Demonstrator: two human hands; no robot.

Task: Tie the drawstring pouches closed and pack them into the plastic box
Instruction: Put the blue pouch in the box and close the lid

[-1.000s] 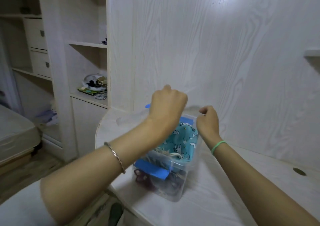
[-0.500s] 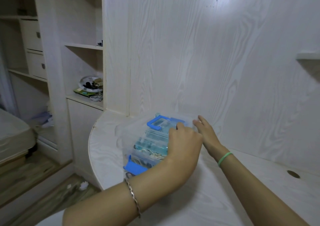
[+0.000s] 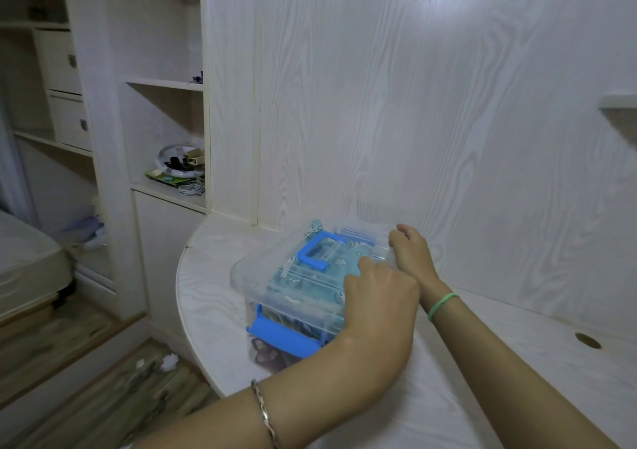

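A clear plastic box [image 3: 262, 276] with a blue handle [image 3: 315, 248] and a blue front latch [image 3: 282, 336] stands on the white desk [image 3: 517, 362]. Its clear lid lies flat on top. Through lid and walls I see a teal patterned drawstring pouch [image 3: 348, 262] and darker items low down. My left hand [image 3: 379, 297] presses palm down on the lid's near right part. My right hand [image 3: 410, 252] rests on the lid's far right corner, fingers curled over the edge.
The desk's rounded edge [image 3: 182, 276] falls off to the left of the box, with floor below. A wood-grain wall stands right behind the box. Shelves at left hold a round dish [image 3: 179, 166] and cables. A cable hole [image 3: 587, 340] sits in the desk at right.
One second ago both hands held the lid up above the open box. The lid has come down onto the box, and both hands now rest on it.
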